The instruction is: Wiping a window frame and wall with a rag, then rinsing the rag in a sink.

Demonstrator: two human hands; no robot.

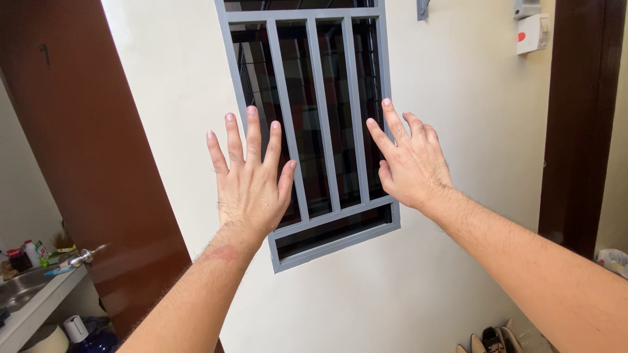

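Both of my hands are raised in front of a grey barred window (pixel 323 131) set in a white wall. My left hand (pixel 252 180) is flat with fingers spread, over the window's left frame edge. My right hand (pixel 411 160) is also spread open, over the window's right bars. Neither hand holds anything. Whether the palms touch the bars or the wall, I cannot tell. Small drops glisten on the backs of both hands.
An open dark brown door (pixel 104 163) with a metal handle (pixel 84 257) stands at left. Beyond it is a counter with a sink (pixel 26 287) and bottles. A white wall box (pixel 532 33) hangs upper right beside a brown door frame (pixel 579 124). Shoes (pixel 490 340) lie on the floor.
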